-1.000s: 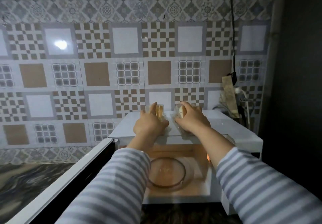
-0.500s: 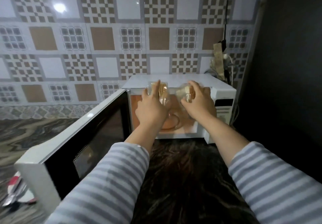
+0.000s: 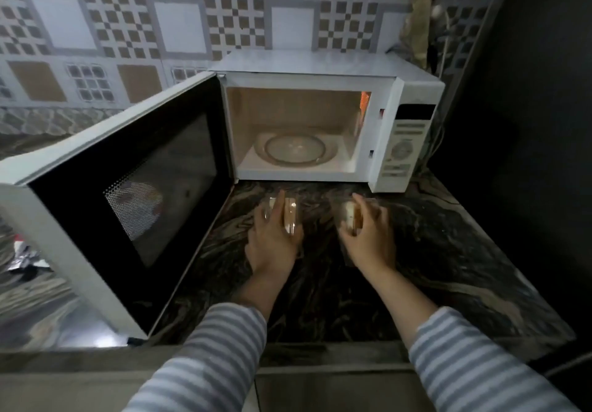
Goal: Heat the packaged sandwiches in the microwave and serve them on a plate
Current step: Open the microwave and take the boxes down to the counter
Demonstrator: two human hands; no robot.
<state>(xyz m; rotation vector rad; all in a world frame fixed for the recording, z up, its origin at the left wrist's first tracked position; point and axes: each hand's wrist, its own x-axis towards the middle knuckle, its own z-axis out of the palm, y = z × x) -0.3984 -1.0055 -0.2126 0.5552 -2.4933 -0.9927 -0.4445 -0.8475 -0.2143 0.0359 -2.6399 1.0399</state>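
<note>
Now each hand grips clear plastic sandwich pack (image 3: pixel 291 216).

Both arms outstretched, left hand (image 3: pixel 273 241) and right hand (image 3: pixel 368 240) each gripping

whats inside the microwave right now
Only the glass turntable sits in the lit microwave cavity; no sandwich packs. The cavity's near left corner is hidden by the frame.
</note>
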